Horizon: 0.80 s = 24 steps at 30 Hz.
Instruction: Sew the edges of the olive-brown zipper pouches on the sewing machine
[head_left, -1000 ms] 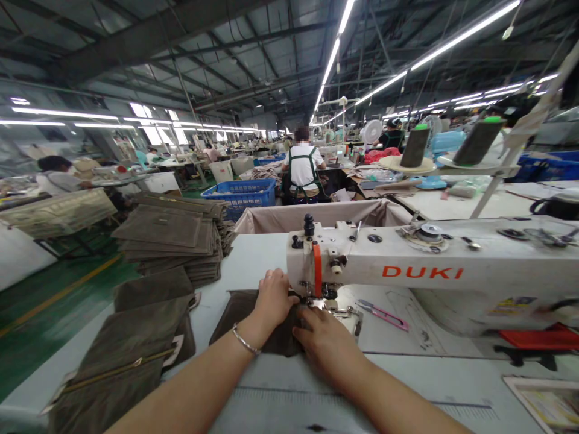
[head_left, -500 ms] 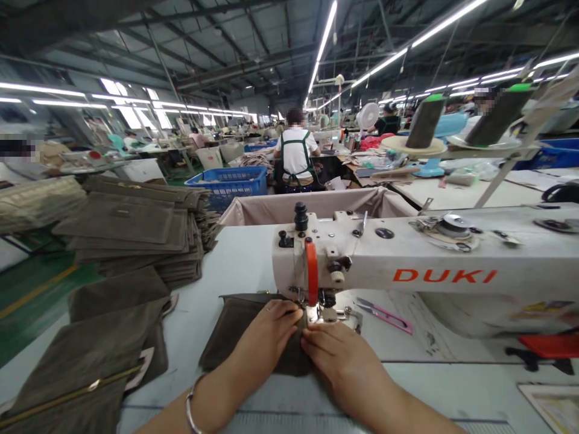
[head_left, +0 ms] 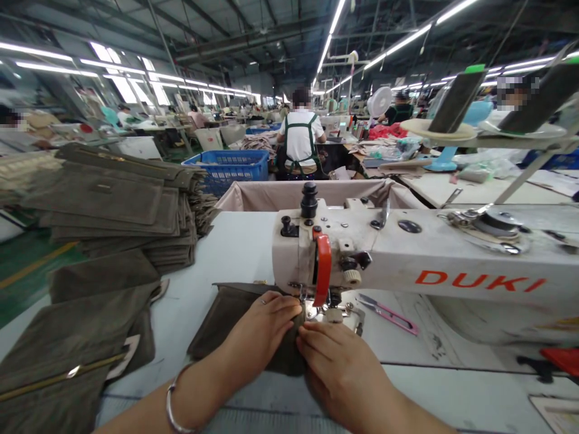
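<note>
Head view: The dark fabric piece [head_left: 221, 322] lies flat on the light tabletop [head_left: 237, 241], its right edge at the presser foot [head_left: 311, 311] of the sewing machine [head_left: 384, 253]. The left hand [head_left: 260, 337] rests on top of the fabric piece, fingers together and slightly bent, fingertips at the edge near the presser foot. The right hand [head_left: 341, 364] is set opposite, fingers together and curved inward, fingertips touching the same edge. The gap between the hands is narrow. Whether either hand pinches the fabric or only presses it cannot be told; the right thumb is hidden. A bracelet [head_left: 170, 402] encircles the left wrist.

An orange guard [head_left: 322, 271] is mounted on the machine head, above the fingertips. Pink-handled thread snips [head_left: 391, 316] lie to the right of the presser foot. To the left, a zippered piece [head_left: 54, 361] lies on the tabletop, with a stack of dark pieces [head_left: 104, 196] behind it. Beyond the machine stand a cloth-lined bin [head_left: 266, 196] and a blue basket [head_left: 239, 163]; a co-worker [head_left: 301, 135] faces away.
</note>
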Tool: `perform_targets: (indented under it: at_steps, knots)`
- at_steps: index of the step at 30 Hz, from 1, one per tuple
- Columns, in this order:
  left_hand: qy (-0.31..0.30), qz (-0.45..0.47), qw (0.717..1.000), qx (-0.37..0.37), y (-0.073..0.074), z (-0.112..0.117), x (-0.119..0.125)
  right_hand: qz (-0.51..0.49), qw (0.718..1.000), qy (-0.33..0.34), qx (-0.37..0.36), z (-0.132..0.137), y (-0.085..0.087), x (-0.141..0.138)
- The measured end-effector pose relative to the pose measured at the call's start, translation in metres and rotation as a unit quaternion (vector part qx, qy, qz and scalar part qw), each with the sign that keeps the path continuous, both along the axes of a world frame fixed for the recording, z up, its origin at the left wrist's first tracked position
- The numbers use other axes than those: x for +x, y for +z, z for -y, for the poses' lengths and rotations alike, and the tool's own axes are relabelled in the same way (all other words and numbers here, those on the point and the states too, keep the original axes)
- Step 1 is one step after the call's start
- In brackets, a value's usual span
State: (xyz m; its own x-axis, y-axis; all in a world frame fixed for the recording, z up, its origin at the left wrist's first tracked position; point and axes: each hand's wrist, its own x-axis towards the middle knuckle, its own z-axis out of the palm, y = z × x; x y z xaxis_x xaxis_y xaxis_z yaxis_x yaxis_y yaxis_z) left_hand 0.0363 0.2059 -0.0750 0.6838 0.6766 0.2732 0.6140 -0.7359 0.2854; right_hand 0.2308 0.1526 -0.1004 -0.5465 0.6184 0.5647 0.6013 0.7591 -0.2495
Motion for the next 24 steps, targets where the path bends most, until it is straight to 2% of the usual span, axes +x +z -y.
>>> perform_targets:
  at_steps: [9,11,13,17,19,21,24]
  knots:
    - [-0.01,-0.012,1.0,0.003,0.002,-0.002,0.001,0.005,0.999,0.0,-0.032,0.001,-0.003,-0.004]
    - [-0.01,-0.011,1.0,-0.003,0.001,-0.002,0.0,0.005,0.999,-0.005,-0.042,0.001,0.001,-0.003]
    - [-0.005,-0.012,1.0,-0.015,0.002,0.0,-0.004,0.016,0.997,0.001,-0.076,0.002,0.014,0.004]
    - [-0.024,-0.017,0.998,-0.055,0.002,0.014,-0.018,0.068,0.976,0.021,-0.205,0.007,0.05,0.035]
    - [-0.045,-0.021,0.997,-0.061,0.001,0.023,-0.025,0.078,0.973,0.004,-0.216,0.006,0.058,0.05]
    - [-0.061,-0.019,0.997,-0.048,-0.001,0.03,-0.027,0.069,0.975,-0.028,-0.209,-0.001,0.053,0.056]
    - [-0.077,-0.002,0.997,-0.006,-0.003,0.035,-0.023,0.037,0.981,-0.116,-0.153,-0.018,0.031,0.05]
